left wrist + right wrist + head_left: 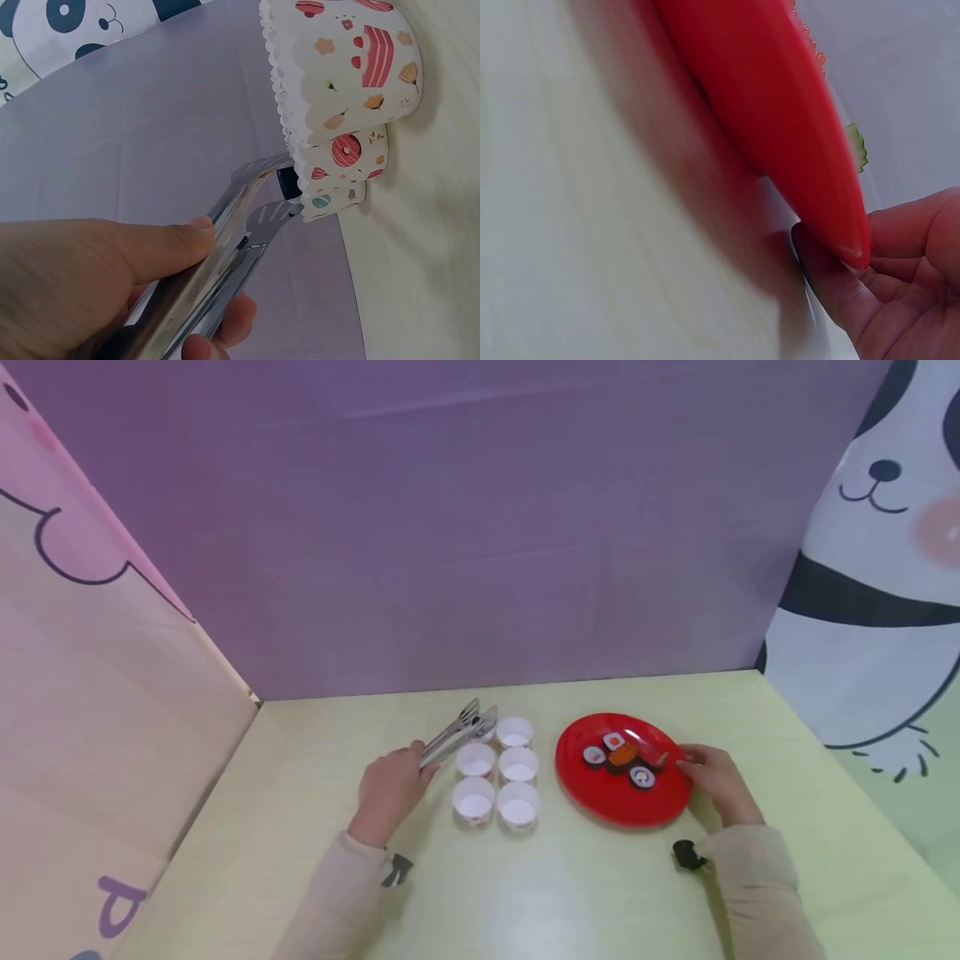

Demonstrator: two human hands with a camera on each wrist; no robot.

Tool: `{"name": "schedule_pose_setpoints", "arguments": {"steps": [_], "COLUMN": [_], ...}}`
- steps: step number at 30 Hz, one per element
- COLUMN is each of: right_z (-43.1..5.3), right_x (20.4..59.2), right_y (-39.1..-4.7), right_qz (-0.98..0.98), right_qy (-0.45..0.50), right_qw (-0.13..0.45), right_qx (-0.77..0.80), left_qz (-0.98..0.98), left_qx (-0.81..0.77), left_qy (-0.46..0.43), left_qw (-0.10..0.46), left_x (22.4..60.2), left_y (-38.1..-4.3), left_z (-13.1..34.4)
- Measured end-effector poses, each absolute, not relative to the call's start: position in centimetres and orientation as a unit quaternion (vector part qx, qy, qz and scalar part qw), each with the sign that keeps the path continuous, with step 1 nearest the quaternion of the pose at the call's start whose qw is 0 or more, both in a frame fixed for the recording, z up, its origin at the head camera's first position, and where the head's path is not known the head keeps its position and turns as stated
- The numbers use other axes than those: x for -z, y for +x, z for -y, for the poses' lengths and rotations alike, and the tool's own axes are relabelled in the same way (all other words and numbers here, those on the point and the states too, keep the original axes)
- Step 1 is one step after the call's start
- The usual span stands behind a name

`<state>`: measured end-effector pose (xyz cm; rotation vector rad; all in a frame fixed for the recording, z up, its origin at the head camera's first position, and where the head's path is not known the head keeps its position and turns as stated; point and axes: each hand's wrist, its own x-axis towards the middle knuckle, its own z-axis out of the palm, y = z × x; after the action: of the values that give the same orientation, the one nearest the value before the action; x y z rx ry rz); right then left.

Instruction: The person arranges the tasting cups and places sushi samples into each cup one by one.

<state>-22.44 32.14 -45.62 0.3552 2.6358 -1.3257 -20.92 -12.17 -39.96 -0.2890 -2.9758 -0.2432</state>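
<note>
My left hand (393, 789) holds a pair of metal tongs (225, 259), thumb on one arm and fingers on the other. A small black-sided piece (289, 182) sits between the tongs' slotted tips, beside the farthest left paper cup; the cup partly hides it. White paper cups (475, 762) with scalloped rims and printed sweets stand in two columns. At the right, my right hand (716, 781) pinches the rim of a red plate (600, 806) between thumb and fingers. Several sushi pieces lie on it, among them an orange-topped one (622, 756) and a white-faced roll (642, 777).
A pale wooden table (585, 893) bears everything. Behind it rises a purple cloth wall (480, 543). Printed panels stand at both sides, the right one with a panda (862, 668). A black device (686, 855) sits at the right sleeve.
</note>
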Motion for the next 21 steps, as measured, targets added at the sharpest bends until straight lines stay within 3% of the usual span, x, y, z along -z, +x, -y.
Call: {"name": "schedule_pose_setpoints", "arguments": {"steps": [21], "right_z": [-32.39], "right_x": [46.10], "right_y": [-22.64], "right_qz": [-0.889], "right_qy": [0.101], "right_qw": [0.074], "right_qx": [0.440], "left_qz": [0.991], "left_qx": [0.076], "left_qy": [-0.083], "left_qw": [0.066], "left_x": [40.50], "left_y": [-20.95], "left_z": [11.72]}}
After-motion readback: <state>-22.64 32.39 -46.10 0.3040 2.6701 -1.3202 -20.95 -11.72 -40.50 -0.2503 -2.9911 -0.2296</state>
